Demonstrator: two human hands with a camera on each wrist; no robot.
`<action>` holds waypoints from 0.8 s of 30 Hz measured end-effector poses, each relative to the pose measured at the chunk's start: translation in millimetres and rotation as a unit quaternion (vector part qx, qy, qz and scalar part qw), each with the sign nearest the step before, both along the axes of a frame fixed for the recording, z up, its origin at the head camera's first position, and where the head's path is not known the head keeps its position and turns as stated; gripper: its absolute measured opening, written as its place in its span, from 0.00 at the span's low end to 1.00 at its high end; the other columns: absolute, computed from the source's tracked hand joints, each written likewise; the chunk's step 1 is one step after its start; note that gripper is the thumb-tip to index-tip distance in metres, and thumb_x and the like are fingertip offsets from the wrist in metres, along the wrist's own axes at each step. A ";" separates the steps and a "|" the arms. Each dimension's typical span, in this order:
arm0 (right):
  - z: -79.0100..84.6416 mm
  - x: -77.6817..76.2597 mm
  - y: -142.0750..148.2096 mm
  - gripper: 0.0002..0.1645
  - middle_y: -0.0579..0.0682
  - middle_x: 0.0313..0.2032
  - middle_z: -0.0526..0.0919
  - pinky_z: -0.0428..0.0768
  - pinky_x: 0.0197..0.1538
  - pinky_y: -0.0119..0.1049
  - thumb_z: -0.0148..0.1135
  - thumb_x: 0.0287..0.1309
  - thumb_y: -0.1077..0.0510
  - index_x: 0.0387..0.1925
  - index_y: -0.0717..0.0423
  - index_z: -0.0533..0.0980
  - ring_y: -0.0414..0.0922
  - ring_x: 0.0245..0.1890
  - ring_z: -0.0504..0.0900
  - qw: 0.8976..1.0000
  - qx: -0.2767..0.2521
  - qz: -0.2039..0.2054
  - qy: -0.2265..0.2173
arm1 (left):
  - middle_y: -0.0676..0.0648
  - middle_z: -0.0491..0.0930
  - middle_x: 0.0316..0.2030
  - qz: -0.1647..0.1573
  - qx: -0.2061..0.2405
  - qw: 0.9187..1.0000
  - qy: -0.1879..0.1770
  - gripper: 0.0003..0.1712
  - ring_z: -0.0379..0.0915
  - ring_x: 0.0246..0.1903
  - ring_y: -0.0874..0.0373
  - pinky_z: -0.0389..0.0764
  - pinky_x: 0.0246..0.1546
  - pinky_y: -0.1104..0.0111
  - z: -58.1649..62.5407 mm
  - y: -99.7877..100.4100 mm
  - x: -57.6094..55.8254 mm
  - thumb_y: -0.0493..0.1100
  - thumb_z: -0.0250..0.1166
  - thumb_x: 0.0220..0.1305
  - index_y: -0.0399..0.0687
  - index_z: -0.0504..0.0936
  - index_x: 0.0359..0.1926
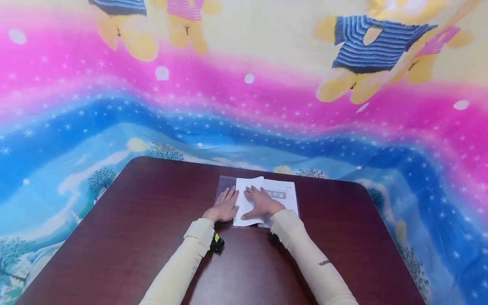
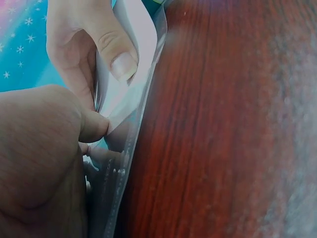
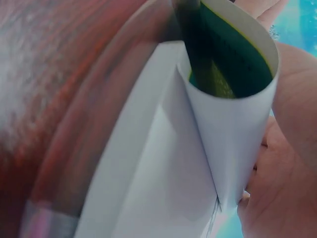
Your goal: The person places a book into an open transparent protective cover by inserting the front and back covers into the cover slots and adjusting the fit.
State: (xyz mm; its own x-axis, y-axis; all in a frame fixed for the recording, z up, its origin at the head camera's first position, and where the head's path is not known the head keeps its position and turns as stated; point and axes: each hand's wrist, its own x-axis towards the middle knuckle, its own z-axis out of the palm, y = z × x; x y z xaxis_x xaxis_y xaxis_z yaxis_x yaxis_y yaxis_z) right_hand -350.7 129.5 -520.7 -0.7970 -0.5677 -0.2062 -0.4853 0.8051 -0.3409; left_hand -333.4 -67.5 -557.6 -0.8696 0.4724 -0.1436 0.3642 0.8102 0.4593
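A thin book (image 1: 290, 198) lies on the table, its right page printed with a grey title box. Its white flap (image 1: 249, 182) folds over to the left, onto a clear plastic cover (image 1: 225, 181). In the right wrist view the cover sheet (image 3: 233, 124) bends into a loop with a green inner face (image 3: 242, 54). My left hand (image 1: 224, 206) lies with extended fingers on the plastic along the flap's left edge. Fingers spread, my right hand (image 1: 261, 202) presses on the white flap, its thumb (image 2: 124, 64) close to the left hand.
The dark red wooden table (image 1: 126, 228) has rounded far corners, and the book is close to its far edge. Behind it hangs a colourful curtain (image 1: 244, 106) with bears and snowflakes. A black strap (image 1: 217, 242) sits at the left wrist.
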 end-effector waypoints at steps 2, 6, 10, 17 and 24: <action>-0.3 0.4 -0.7 0.60 0.60 0.78 0.55 0.41 0.80 0.57 0.74 0.53 0.37 0.76 0.63 0.59 0.58 0.80 0.47 1.000 -0.004 -0.004 0.000 | 0.37 0.37 0.81 -0.002 0.004 1.000 0.001 0.37 0.29 0.80 0.41 0.35 0.79 0.51 2.6 0.2 1.3 0.48 0.42 0.79 0.38 0.45 0.81; -1.1 0.6 -2.4 0.59 0.60 0.78 0.55 0.40 0.80 0.57 0.74 0.54 0.38 0.76 0.63 0.59 0.58 0.80 0.46 1.000 -0.008 -0.002 0.000 | 0.36 0.38 0.81 -0.003 0.007 1.000 0.002 0.37 0.31 0.80 0.39 0.36 0.79 0.50 5.4 0.4 2.6 0.47 0.43 0.79 0.36 0.47 0.80; -2.0 0.3 -3.8 0.60 0.61 0.78 0.54 0.40 0.80 0.58 0.74 0.54 0.38 0.77 0.63 0.58 0.59 0.80 0.46 1.000 -0.014 0.004 0.000 | 0.37 0.37 0.81 -0.001 0.009 1.000 0.006 0.37 0.30 0.80 0.40 0.35 0.79 0.50 -1.3 -0.4 0.5 0.48 0.43 0.79 0.36 0.46 0.80; -4.5 -0.5 -2.5 0.60 0.63 0.78 0.54 0.39 0.79 0.60 0.75 0.53 0.38 0.76 0.64 0.58 0.61 0.80 0.45 0.999 -0.034 0.008 0.000 | 0.39 0.37 0.81 0.000 0.014 1.000 0.010 0.37 0.29 0.80 0.42 0.35 0.79 0.51 -8.9 -0.1 -3.5 0.50 0.43 0.80 0.39 0.46 0.81; -5.7 1.1 -2.8 0.60 0.63 0.78 0.54 0.39 0.79 0.60 0.74 0.53 0.38 0.76 0.64 0.58 0.61 0.80 0.44 0.999 -0.046 0.011 0.003 | 0.41 0.37 0.82 0.003 0.008 1.000 0.007 0.37 0.29 0.80 0.42 0.36 0.79 0.51 -10.0 -0.5 -4.9 0.51 0.42 0.80 0.41 0.45 0.81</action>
